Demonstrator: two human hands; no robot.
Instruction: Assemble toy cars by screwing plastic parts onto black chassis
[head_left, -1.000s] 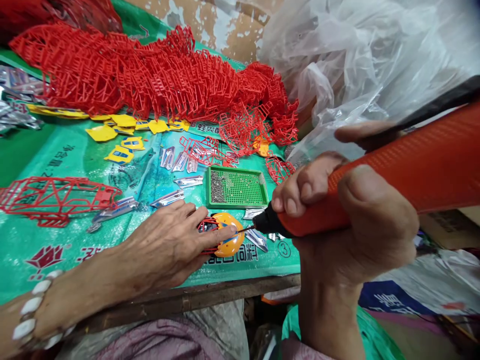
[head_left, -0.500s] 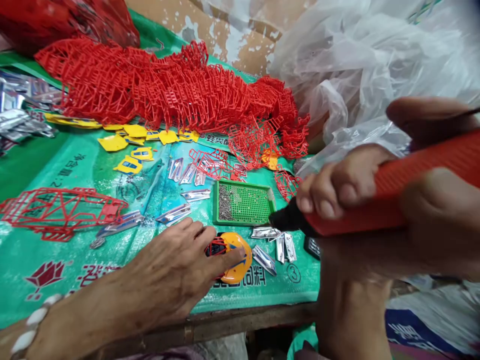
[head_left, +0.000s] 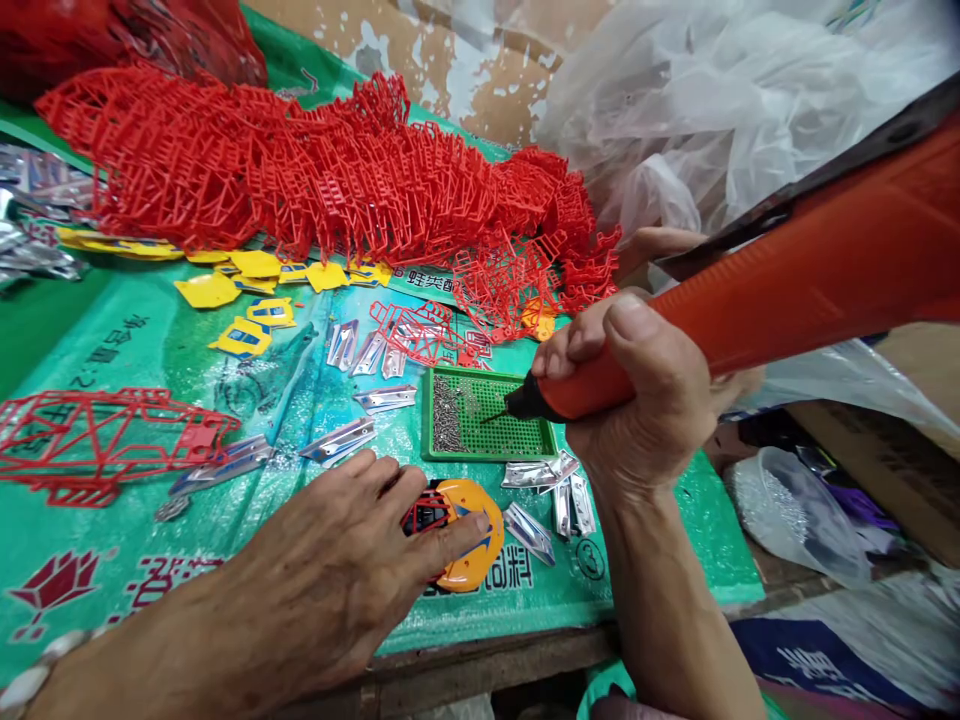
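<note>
Orange-fronted toy car (head_left: 480,572) sits on the desk (head_left: 525,652), under the pressing fingers of the left hand (head_left: 337,570); beyond, the right hand (head_left: 645,390), fingers wrapped round a power screwdriver (head_left: 810,290), has shifted its tip (head_left: 495,415) from car to screw tray (head_left: 487,456), apparently pausing the driving.

Glossy plastic shell (head_left: 471,499), matt plastic power screwdriver (head_left: 780,300), shiny metallic-looking strips (head_left: 339,441), crinkled plastic sheeting (head_left: 712,100)

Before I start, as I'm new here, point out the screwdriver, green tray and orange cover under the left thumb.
Screwdriver (head_left: 772,312): head view, on its red body.
Green tray (head_left: 480,456): head view, on its front rim.
Orange cover (head_left: 466,497): head view, on its upper part.
</note>
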